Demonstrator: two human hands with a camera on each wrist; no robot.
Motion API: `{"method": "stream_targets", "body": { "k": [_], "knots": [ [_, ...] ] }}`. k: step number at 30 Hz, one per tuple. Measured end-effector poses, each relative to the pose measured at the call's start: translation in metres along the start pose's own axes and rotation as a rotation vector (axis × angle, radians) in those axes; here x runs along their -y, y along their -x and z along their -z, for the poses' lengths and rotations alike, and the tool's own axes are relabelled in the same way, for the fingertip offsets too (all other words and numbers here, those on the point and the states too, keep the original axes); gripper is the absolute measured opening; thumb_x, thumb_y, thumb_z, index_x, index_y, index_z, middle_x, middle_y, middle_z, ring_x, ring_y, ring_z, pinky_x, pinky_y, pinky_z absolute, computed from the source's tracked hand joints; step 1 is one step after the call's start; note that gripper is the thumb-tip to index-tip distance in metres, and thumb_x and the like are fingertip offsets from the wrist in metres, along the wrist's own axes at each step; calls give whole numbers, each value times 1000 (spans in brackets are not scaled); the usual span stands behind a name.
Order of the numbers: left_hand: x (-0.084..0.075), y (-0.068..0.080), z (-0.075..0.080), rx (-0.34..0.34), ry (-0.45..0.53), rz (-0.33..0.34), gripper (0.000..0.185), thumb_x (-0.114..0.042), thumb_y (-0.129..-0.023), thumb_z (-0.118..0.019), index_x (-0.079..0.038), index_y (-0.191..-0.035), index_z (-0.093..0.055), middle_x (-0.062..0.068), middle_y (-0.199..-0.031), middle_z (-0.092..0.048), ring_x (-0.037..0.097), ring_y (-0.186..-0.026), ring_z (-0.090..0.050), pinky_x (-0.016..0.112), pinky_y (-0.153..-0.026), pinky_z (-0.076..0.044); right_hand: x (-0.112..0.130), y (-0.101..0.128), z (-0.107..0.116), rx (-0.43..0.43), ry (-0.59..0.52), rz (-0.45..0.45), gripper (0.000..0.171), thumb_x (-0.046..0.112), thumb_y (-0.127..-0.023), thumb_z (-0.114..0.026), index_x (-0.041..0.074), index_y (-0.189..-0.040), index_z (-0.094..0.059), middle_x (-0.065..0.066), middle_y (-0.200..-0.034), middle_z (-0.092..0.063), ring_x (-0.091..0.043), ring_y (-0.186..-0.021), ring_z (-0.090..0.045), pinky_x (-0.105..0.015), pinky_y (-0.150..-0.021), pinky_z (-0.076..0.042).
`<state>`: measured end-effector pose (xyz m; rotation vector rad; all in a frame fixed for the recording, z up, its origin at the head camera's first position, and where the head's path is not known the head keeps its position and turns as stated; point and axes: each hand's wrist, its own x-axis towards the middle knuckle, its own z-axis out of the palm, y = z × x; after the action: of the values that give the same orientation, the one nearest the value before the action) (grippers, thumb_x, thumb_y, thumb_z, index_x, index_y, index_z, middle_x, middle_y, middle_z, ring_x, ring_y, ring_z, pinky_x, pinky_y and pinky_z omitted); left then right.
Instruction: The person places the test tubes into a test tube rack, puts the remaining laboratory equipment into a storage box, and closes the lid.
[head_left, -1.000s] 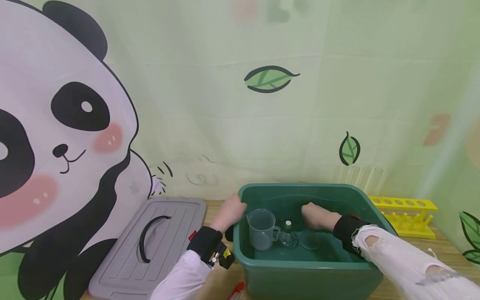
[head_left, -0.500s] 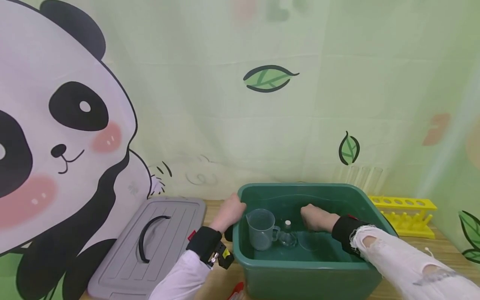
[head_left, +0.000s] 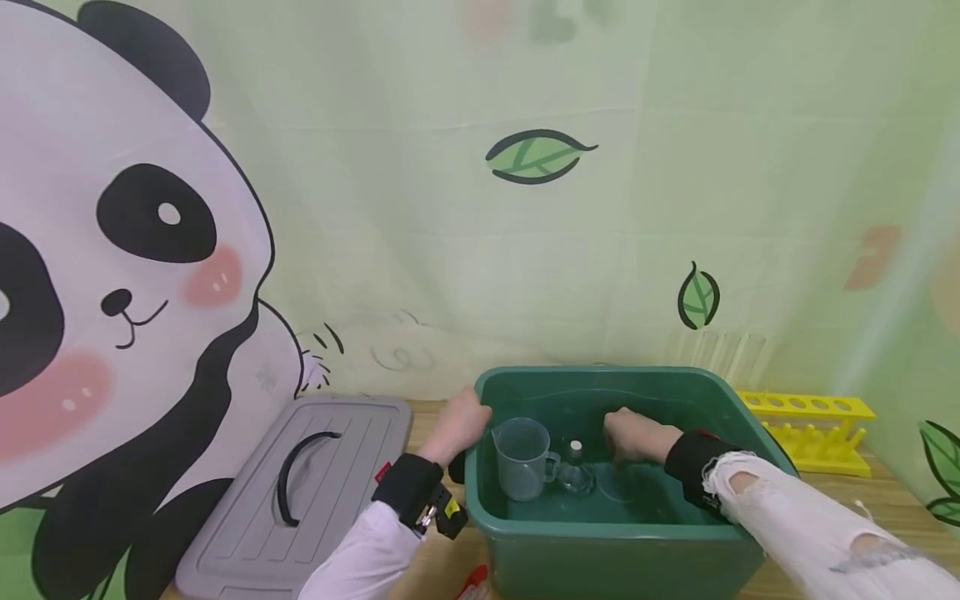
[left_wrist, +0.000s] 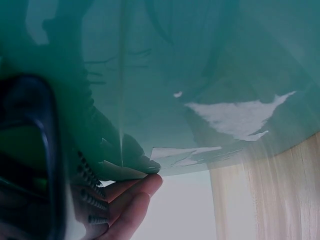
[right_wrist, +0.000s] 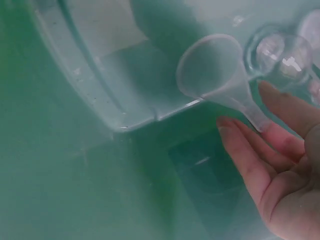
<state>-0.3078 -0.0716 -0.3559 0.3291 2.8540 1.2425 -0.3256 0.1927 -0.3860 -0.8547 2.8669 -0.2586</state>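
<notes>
My left hand [head_left: 460,421] holds the left rim of the deep green bin [head_left: 622,528]; in the left wrist view its fingers [left_wrist: 132,205] lie along the bin's edge beside a black plastic part [left_wrist: 50,125]. Inside the bin is my right hand [head_left: 633,433]. In the right wrist view its thumb and fingers are spread about the spout of a clear funnel [right_wrist: 212,65], with gaps showing between them. Left of that hand stand a round-bottomed clear flask [head_left: 576,477] with a white stopper and a clear measuring jug [head_left: 521,462] with a handle.
A grey lid [head_left: 330,492] with a black handle lies left of the bin. On the right stand a yellow test-tube rack [head_left: 817,454] and several clear test tubes [head_left: 729,354]. A red-ended item [head_left: 474,577] lies at the front. A panda-print curtain [head_left: 420,250] hangs behind.
The funnel's rim shows more faintly and slightly further left than a second ago. My right hand has shifted only slightly; the left hand stays on the rim.
</notes>
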Motion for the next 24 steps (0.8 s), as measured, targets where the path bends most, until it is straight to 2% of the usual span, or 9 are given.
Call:
{"method": "stream_targets", "body": {
  "k": [2,3,7,9,14,18,24],
  "knots": [
    [-1,0,0,-1,-6,9,16,-2,-85,-42,7,-95,-51,10,-76,-48,21,-65,-53,31,-55,-48,1,0,3,-6,-15,-16,21,-2,-66,-76,5,-58,-58,5,-53,-47,-9,-48,-39,-25,-45,-36],
    [-1,0,0,-1,-6,10,16,-2,-85,-42,6,-95,-51,10,-76,-49,21,-65,-53,31,-55,-49,1,0,4,-9,-27,-25,23,0,-67,-76,6,-58,-57,5,-53,-46,-9,-48,-38,-25,-45,-35],
    [-1,0,1,3,-5,2,13,-1,-85,-42,4,-92,-51,9,-76,-49,21,-66,-53,32,-57,-48,2,-2,7,-36,-68,-29,36,3,-70,-75,10,-50,-46,9,-48,-29,-8,-44,-24,-24,-43,-24],
    [-1,0,1,9,3,-10,11,-1,-85,-41,2,-88,-51,9,-75,-50,21,-65,-54,31,-56,-49,1,-4,9,-56,-77,-42,37,4,-71,-75,10,-51,-45,8,-49,-25,-9,-45,-21,-24,-44,-23],
    [-3,0,2,12,1,-33,10,1,-84,-41,1,-84,-51,7,-73,-48,20,-64,-52,31,-57,-48,2,-5,16,-110,-88,-56,24,7,-74,-73,7,-56,-57,7,-49,-37,-9,-46,-31,-24,-44,-29],
    [-4,0,2,7,-18,-53,11,1,-84,-41,-1,-80,-51,6,-72,-47,19,-63,-51,30,-57,-46,2,-5,23,-151,-104,-39,20,4,-76,-71,4,-58,-61,6,-49,-41,-8,-44,-33,-23,-44,-31],
    [-4,1,2,5,-19,-19,9,1,-84,-42,0,-82,-51,7,-72,-47,20,-63,-51,30,-56,-46,5,-4,31,-173,-134,-31,21,2,-79,-66,5,-59,-62,6,-48,-38,-9,-43,-33,-23,-43,-30]
  ]
}}
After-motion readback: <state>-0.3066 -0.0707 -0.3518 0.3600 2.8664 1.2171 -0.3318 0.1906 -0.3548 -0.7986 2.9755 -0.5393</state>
